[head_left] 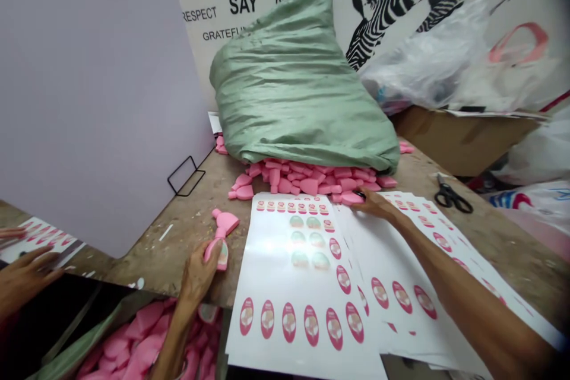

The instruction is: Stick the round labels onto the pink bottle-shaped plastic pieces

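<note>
My left hand point(199, 271) is closed around a pink bottle-shaped piece point(219, 253) with an oval label on its face, over the table's front edge. Another pink piece point(226, 221) lies just beyond it. At the foot of the green sack, my right hand point(376, 204) reaches to the pile of pink pieces point(307, 178), its fingers at a pink piece point(347, 198). A small dark item point(360, 194) shows at those fingertips; its kind is unclear. Between my hands lies a white sticker sheet point(276, 261) with pink oval labels and several pale green ones.
A bulging green sack point(303, 83) stands behind the pile. More printed sheets point(401, 267) lie under my right arm, with black scissors point(452, 196) beyond. Left are a grey panel point(98, 83), a wire stand point(187, 177) and another person's hand point(27, 279). Pink pieces point(138, 338) fill a sack below.
</note>
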{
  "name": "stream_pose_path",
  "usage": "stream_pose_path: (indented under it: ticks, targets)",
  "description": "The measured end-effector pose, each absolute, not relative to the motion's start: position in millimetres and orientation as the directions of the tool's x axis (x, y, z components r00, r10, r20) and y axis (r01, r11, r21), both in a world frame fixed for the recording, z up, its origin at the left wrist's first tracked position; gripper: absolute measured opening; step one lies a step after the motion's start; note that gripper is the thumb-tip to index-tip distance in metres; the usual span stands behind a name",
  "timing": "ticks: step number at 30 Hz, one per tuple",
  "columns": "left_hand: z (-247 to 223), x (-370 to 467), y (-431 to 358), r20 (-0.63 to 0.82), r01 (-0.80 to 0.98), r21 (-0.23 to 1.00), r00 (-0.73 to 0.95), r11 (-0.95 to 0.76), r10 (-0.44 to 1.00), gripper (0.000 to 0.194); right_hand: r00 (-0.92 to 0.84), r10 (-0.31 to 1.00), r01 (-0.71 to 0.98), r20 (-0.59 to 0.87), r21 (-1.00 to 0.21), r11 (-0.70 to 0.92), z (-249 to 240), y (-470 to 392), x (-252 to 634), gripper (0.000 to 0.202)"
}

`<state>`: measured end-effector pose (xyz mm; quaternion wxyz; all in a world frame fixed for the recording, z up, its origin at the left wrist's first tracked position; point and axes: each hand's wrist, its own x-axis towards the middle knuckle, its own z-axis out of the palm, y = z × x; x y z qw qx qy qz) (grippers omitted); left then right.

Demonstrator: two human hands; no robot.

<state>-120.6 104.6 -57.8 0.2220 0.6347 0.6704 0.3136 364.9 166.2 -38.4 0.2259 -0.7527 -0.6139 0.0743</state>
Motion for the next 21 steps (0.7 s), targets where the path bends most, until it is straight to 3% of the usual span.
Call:
stream_pose_path:
  ticks: [3, 6, 10, 12, 14, 16, 18, 21]
  targets:
    - [-63.6, -122.4, 111.9, 0.043, 0.786, 0.618, -0.082, 0.038, 0.996, 0.046, 0.195, 0.978, 0.899, 0.070, -0.412, -0.149, -33.5, 154.3, 365.6, 0.057]
    - [-59.3, -121.7, 111.4, 0.050, 0.822, 0.564, -0.125, 0.075, 0.991, 0.047, 0.285, 0.955, 0.885, 0.082, -0.405, -0.230, -25.2, 122.0, 352.7, 0.063]
    - [-35.5, -101.1, 96.5, 0.293, 0.869, 0.492, -0.228, 0.058, 0.929, 0.051, 0.370, 0.918, 0.805, 0.141, -0.542, -0.241, -9.9, 59.2, 295.0, 0.059]
    - [-19.7, -74.8, 79.5, 0.378, 0.797, 0.600, -0.209, -0.067, 0.902, 0.045, 0.354, 0.921, 0.748, 0.162, -0.640, -0.175, -4.9, 30.5, 250.8, 0.057]
    - [-7.1, -40.5, 56.8, 0.242, 0.548, 0.820, -0.071, -0.165, 0.968, 0.040, 0.352, 0.921, 0.687, 0.166, -0.714, -0.134, -4.1, 9.4, 205.2, 0.054]
    - [-0.5, -6.6, 32.9, -0.012, 0.248, 0.968, 0.145, -0.024, 0.989, 0.042, 0.359, 0.918, 0.630, 0.169, -0.769, -0.105, -6.6, -4.7, 166.9, 0.048]
    - [0.0, 17.5, 13.9, -0.108, 0.063, 0.993, 0.202, 0.097, 0.973, 0.040, 0.338, 0.927, 0.593, 0.165, -0.802, -0.073, -9.9, -14.3, 142.3, 0.039]
    - [-4.4, 27.3, 3.1, -0.210, -0.069, 0.974, 0.068, 0.214, 0.975, 0.036, 0.166, 0.976, 0.575, 0.138, -0.818, 0.018, -12.3, -23.0, 137.8, 0.040]
